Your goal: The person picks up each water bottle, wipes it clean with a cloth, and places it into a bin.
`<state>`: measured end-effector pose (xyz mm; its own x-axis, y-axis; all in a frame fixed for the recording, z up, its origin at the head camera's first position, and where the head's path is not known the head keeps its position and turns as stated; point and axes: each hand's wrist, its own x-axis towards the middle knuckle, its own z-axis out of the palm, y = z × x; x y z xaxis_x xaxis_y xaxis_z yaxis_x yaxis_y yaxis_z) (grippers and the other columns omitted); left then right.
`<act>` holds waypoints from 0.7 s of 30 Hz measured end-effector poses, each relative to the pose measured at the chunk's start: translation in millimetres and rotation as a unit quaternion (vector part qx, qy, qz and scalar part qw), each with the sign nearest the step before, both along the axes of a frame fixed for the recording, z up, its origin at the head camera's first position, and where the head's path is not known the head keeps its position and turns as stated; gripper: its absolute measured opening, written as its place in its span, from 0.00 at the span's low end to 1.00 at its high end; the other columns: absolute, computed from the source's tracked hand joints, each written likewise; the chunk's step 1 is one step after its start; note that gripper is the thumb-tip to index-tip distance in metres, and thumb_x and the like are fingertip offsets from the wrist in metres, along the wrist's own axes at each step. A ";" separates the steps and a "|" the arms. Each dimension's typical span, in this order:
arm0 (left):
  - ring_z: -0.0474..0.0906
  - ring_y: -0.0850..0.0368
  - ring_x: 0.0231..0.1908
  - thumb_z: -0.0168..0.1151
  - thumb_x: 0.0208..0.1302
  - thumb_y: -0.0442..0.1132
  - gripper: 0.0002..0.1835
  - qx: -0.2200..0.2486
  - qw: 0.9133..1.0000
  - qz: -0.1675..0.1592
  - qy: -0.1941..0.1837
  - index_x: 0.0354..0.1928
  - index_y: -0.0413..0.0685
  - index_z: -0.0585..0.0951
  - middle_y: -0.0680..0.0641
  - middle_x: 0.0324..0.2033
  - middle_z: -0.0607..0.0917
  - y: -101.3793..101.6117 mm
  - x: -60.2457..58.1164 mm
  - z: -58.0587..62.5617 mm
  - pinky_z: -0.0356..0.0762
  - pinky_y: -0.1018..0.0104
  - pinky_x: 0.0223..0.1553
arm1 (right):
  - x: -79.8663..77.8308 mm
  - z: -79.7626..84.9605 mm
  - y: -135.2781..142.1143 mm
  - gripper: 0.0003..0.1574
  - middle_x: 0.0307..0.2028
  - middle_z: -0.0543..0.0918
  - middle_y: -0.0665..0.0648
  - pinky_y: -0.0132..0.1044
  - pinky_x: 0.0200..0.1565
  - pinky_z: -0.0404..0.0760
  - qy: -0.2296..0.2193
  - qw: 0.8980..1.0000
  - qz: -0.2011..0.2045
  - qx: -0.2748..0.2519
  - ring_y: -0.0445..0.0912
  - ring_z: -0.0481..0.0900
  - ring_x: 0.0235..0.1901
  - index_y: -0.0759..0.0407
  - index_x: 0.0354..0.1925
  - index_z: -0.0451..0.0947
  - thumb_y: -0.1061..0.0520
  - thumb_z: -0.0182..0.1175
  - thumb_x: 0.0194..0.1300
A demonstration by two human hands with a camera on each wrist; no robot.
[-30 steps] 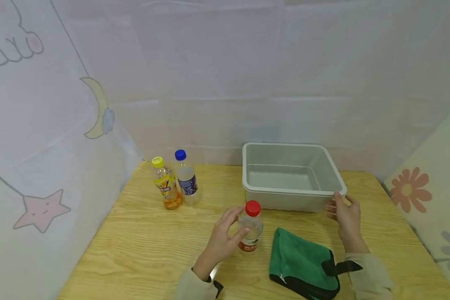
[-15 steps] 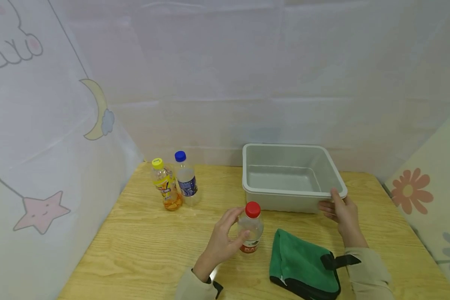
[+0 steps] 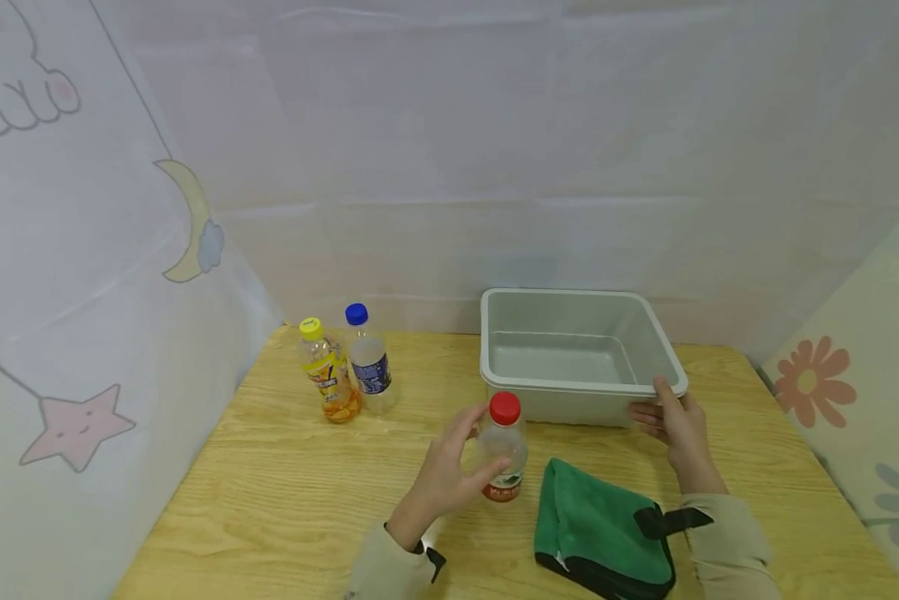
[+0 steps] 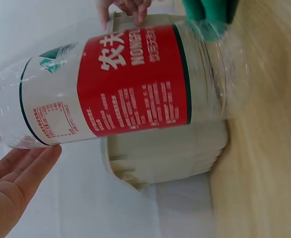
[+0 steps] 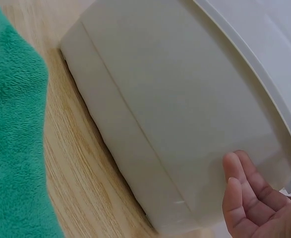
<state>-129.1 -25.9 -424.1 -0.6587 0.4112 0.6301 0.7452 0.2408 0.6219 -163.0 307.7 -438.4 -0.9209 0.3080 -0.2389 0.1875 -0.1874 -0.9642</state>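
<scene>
My left hand (image 3: 443,477) holds a clear plastic bottle (image 3: 505,450) with a red cap, thumb on one side and fingers on the other. Up close in the left wrist view, the bottle (image 4: 135,82) shows a red and white label, and the fingers sit near its shoulder. At the front right corner of a light grey plastic bin (image 3: 561,403), my right hand (image 3: 677,437) grips the rim, thumb on top and fingers underneath. The right wrist view shows those fingers (image 5: 249,186) against the bin's outer wall. Nothing lies inside the bin.
A folded green cloth (image 3: 599,521) with black edging lies in front of the bin, close to my right sleeve. Two bottles stand at the back left, one with a yellow cap (image 3: 331,375), one with a blue cap (image 3: 370,367). A patterned curtain (image 3: 419,167) hangs behind the table.
The red-capped bottle has risen slightly in my left hand. My right hand has slid a little to the left along the bin's rim. The bin and the other bottles stay put.
</scene>
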 end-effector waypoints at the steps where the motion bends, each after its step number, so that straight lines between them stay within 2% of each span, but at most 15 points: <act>1: 0.73 0.49 0.49 0.66 0.55 0.40 0.33 0.003 1.000 -0.005 0.002 0.60 0.38 0.65 0.42 0.53 0.74 0.2 -1.2 3.4 0.77 0.60 0.44 | 0.0 -0.4 -0.3 0.19 0.19 0.83 0.47 0.29 0.24 0.80 0.000 1.000 0.001 0.000 0.39 0.82 0.22 0.47 0.45 0.62 0.39 0.50 0.64; 5: 0.72 0.50 0.52 0.66 0.54 0.39 0.34 0.001 1.000 -0.020 -0.002 0.61 0.38 0.64 0.42 0.54 0.73 1.9 -7.3 17.6 0.77 0.60 0.46 | 0.0 -1.5 -1.2 0.19 0.18 0.83 0.47 0.29 0.25 0.80 -0.001 1.000 0.001 -0.001 0.39 0.82 0.21 0.46 0.46 0.61 0.39 0.50 0.64; 8: 0.72 0.50 0.52 0.67 0.53 0.38 0.34 -0.006 1.000 -0.025 0.010 0.61 0.37 0.64 0.41 0.54 0.73 3.0 -13.0 29.3 0.76 0.61 0.46 | -0.7 -1.7 -2.1 0.19 0.18 0.83 0.48 0.30 0.25 0.80 -0.002 1.000 -0.007 -0.001 0.40 0.82 0.21 0.47 0.47 0.61 0.40 0.50 0.64; 17: 0.74 0.49 0.47 0.64 0.56 0.44 0.32 0.013 0.992 -0.040 0.118 0.57 0.33 0.66 0.39 0.49 0.76 10.6 -32.3 66.1 0.75 0.70 0.46 | -4.3 -3.8 -2.3 0.16 0.18 0.82 0.48 0.30 0.25 0.80 -0.004 1.000 -0.019 0.003 0.40 0.82 0.21 0.45 0.44 0.61 0.40 0.51 0.64; 21: 0.74 0.50 0.46 0.66 0.54 0.42 0.32 0.013 0.989 -0.040 0.142 0.57 0.32 0.66 0.39 0.48 0.76 16.1 -38.5 80.4 0.75 0.71 0.45 | -4.7 -4.3 -2.5 0.17 0.17 0.82 0.48 0.30 0.23 0.80 -0.004 1.000 -0.026 0.002 0.40 0.82 0.20 0.45 0.44 0.61 0.40 0.51 0.64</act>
